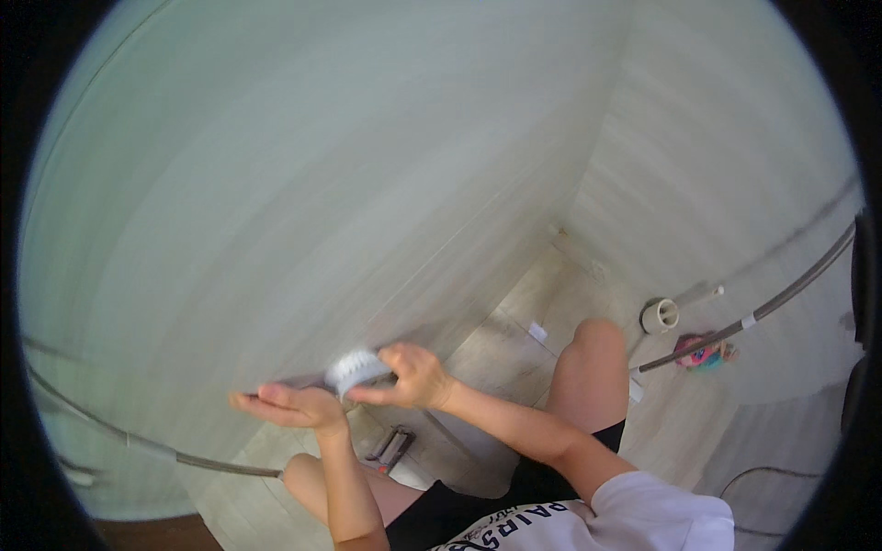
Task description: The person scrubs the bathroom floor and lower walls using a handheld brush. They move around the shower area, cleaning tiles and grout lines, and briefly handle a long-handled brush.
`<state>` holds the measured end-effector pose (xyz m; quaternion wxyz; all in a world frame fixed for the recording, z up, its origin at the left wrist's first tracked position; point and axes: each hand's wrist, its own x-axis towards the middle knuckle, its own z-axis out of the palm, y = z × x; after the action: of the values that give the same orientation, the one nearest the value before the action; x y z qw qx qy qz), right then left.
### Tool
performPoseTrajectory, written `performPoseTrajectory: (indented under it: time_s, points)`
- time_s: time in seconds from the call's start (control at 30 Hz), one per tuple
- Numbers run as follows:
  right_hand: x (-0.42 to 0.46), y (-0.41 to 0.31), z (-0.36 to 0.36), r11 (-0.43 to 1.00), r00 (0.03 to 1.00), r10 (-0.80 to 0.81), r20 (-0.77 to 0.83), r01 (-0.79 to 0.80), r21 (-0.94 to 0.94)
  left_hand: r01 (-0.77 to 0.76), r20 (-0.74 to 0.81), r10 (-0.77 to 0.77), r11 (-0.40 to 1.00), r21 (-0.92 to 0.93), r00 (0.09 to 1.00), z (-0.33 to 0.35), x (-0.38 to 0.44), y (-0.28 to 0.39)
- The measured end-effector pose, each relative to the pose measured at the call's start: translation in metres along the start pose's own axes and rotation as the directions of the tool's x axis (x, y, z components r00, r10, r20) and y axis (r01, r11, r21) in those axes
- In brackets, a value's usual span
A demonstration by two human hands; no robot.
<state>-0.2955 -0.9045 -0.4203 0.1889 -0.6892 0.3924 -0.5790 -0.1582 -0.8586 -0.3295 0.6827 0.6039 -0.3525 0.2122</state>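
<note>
Close to the pale wall (331,206), my right hand (413,379) grips a white scrub brush (355,370), its bristles turned up and towards the wall. The brush is slightly blurred. Just left of it my left hand (296,406) is held palm up, fingers apart from the thumb, with nothing seen in it. The left hand's fingertips are near the wall; whether they touch it I cannot tell.
Between my knees a squeegee-like tool (393,448) lies on the tiled floor (530,303). To the right stand a cream cylindrical holder (660,315) and a colourful bundle (699,352). Curved metal tubes pass at right (792,293) and left (151,449). A small white piece (538,332) lies on the tiles.
</note>
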Motion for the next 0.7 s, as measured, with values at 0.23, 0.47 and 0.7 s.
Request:
performPoseTrajectory:
  time_s: [0.23,0.47,0.7]
  points:
    - [0.183,0.166,-0.151,0.892,0.684,0.424,-0.594,-0.429,0.142,0.097,-0.198,-0.065,0.983,0.155,0.978,0.009,0.0,-0.001]
    - [-0.015,0.04,0.013,0.967,0.934,0.248,-0.256,-0.224,0.121,0.055,-0.222,-0.014,0.982,0.178,0.975,0.011,0.003,-0.011]
    - [0.005,0.126,-0.012,0.844,0.95,0.114,-0.291,-0.247,-0.476,0.088,-0.072,-0.093,0.994,-0.064,0.993,0.011,0.01,0.001]
